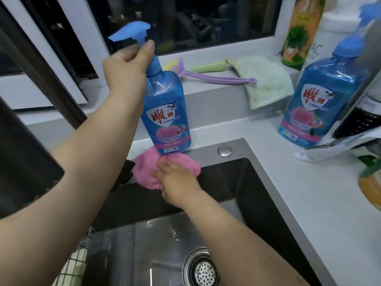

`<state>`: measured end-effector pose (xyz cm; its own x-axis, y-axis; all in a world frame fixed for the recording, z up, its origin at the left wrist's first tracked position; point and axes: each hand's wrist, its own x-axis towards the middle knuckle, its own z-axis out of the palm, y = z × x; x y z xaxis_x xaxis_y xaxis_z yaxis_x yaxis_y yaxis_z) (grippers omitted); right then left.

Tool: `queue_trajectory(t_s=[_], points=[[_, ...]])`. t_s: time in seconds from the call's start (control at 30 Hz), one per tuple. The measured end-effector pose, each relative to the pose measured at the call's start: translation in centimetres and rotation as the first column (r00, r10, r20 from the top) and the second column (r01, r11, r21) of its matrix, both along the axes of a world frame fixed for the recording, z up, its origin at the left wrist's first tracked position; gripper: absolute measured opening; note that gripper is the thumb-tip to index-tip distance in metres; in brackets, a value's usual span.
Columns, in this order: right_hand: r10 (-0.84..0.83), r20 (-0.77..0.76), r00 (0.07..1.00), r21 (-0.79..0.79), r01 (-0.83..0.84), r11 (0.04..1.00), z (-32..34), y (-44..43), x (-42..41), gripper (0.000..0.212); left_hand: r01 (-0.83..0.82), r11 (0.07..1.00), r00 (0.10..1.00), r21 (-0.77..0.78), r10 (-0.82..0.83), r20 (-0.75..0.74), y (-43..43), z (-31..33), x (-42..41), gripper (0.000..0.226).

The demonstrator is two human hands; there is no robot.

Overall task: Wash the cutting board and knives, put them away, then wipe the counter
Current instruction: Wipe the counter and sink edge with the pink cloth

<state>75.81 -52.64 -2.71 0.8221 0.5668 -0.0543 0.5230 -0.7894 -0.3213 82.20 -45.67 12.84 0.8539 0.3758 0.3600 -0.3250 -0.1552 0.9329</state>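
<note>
My left hand (125, 67) grips the neck of a blue dish-soap pump bottle (166, 112) and holds it tilted above the sink's back rim. My right hand (177, 180) presses flat on a pink cloth (144, 172) that lies on the back edge of the steel sink (237, 153), right under the bottle's base. Neither a cutting board nor knives show in this view.
A second blue soap bottle (321, 100) stands on the white counter (309, 203) at right, beside crumpled packaging (334, 147). On the window sill lie a green cloth (268, 79) and a purple brush (216, 76). A dark faucet (24, 162) rises at left. The drain strainer (204, 273) sits below.
</note>
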Motion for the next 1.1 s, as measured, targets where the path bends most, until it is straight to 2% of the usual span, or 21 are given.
queue_trajectory(t_s=[0.07,0.17,0.27,0.37,0.47,0.53,0.63,0.67,0.73,0.77,0.83,0.9,1.0,1.1], points=[[-0.013,-0.009,1.0,-0.074,0.012,0.997,0.3,-1.5,0.8,0.053,0.001,1.0,1.0,0.02,-0.001,0.007,0.0,0.1,0.2,0.022],[-0.194,-0.12,0.974,-0.17,0.172,0.97,1.3,-4.7,2.5,0.048,-0.022,1.0,1.0,0.015,0.022,-0.012,0.3,-0.1,0.7,0.022],[-0.346,-0.117,0.931,-0.134,0.331,0.934,1.9,-9.3,3.0,0.037,-0.038,0.999,0.999,0.031,0.039,-0.022,0.7,-1.1,1.3,0.025],[-0.488,-0.106,0.866,-0.109,0.478,0.871,2.2,-13.5,2.5,0.036,-0.043,0.996,0.999,0.073,0.045,-0.026,0.6,-1.8,2.0,0.028],[-0.572,-0.117,0.812,-0.026,0.573,0.819,1.9,-17.0,1.0,0.035,-0.05,0.979,0.998,0.198,0.055,-0.017,-0.1,-2.0,2.3,0.023],[-0.582,-0.104,0.806,0.052,0.589,0.806,1.4,-18.5,-0.8,0.041,-0.069,0.95,0.997,0.305,0.072,0.003,-0.4,-2.4,2.4,0.021],[-0.594,-0.124,0.794,0.112,0.606,0.787,1.2,-19.4,-4.4,0.046,-0.08,0.9,0.988,0.428,0.127,-0.083,-0.6,-2.9,1.7,0.046],[-0.597,-0.142,0.79,0.125,0.612,0.781,1.2,-19.6,-5.9,0.047,-0.083,0.859,0.982,0.505,0.157,-0.107,-0.6,-3.1,1.3,0.051],[-0.61,-0.179,0.772,0.125,0.633,0.764,1.3,-19.8,-9.7,0.051,-0.116,0.738,0.97,0.664,0.228,-0.084,-0.7,-3.3,-0.1,0.06],[-0.623,-0.192,0.759,0.109,0.647,0.755,1.3,-19.8,-11.9,0.06,-0.132,0.694,0.966,0.708,0.25,-0.065,-0.7,-3.4,-1.0,0.063],[-0.656,-0.187,0.731,0.033,0.672,0.74,1.3,-19.5,-16.1,0.076,-0.127,0.654,0.964,0.746,0.258,-0.062,-0.8,-3.7,-3.1,0.067],[-0.694,-0.142,0.706,-0.084,0.69,0.719,1.5,-19.1,-18.4,0.069,-0.082,0.629,0.975,0.773,0.213,-0.07,-1.0,-4.1,-5.3,0.067],[-0.729,-0.003,0.685,-0.179,0.716,0.674,1.9,-19.1,-17.0,0.063,0.065,0.586,0.996,0.808,0.007,-0.085,-2.3,-5.2,-9.6,0.057],[-0.691,0.011,0.723,-0.171,0.682,0.711,1.3,-19.4,-14.6,0.062,0.352,0.535,0.936,0.768,-0.222,-0.274,-3.6,-6.9,-15.1,0.041]])
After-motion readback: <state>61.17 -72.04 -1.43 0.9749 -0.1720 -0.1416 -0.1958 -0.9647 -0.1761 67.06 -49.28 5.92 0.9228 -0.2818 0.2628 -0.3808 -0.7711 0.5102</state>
